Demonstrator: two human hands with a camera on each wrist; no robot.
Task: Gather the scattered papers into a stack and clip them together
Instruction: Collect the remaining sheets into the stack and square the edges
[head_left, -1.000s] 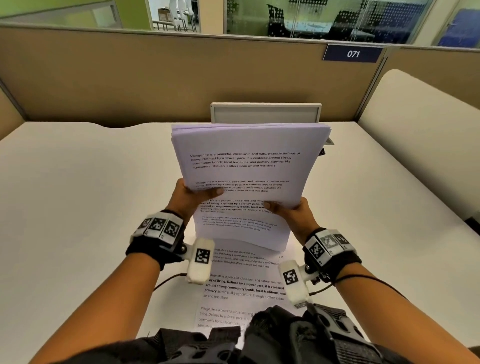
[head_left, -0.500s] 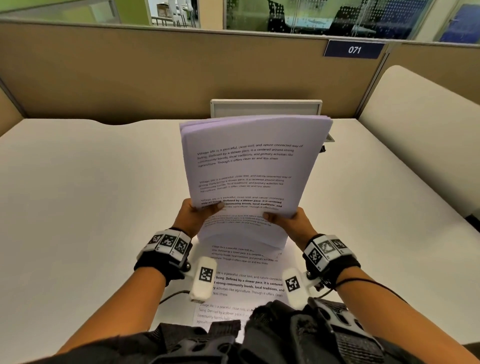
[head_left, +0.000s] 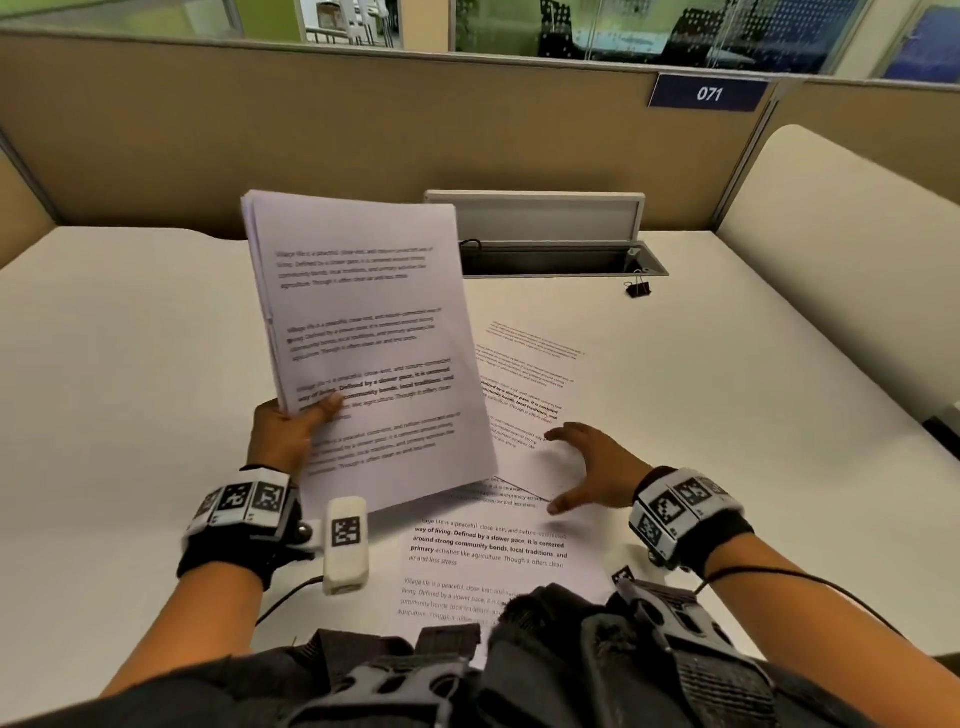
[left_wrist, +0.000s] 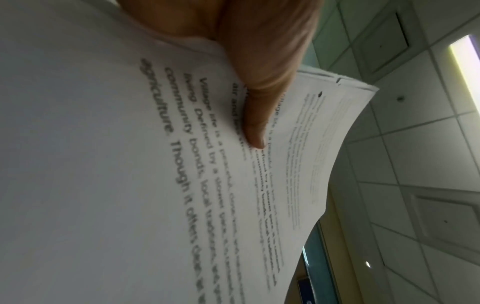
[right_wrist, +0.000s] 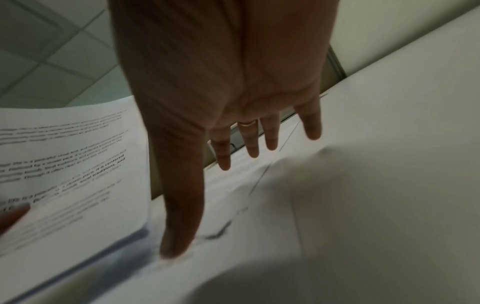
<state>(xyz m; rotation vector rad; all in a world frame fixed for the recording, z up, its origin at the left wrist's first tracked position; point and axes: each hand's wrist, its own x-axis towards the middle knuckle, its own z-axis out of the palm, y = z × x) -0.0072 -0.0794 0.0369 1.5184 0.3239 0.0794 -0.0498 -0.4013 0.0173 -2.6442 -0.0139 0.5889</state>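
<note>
My left hand grips a stack of printed papers by its lower left edge and holds it tilted above the white desk. In the left wrist view the thumb presses on the top page of the paper stack. My right hand is free of the stack, fingers spread, just over a loose sheet lying on the desk. A second loose sheet lies nearer to me. A black binder clip sits on the desk at the back right. The right wrist view shows the spread fingers and the held papers.
An open cable tray with a raised lid is set into the desk's back edge, next to the clip. Beige partition walls close the desk at the back and right. A dark harness on my chest hides the near desk edge.
My right hand has let go of the stack and dropped toward the loose sheet on the desk. The left hand alone has swung the stack to the left, uncovering the sheets, tray and clip.
</note>
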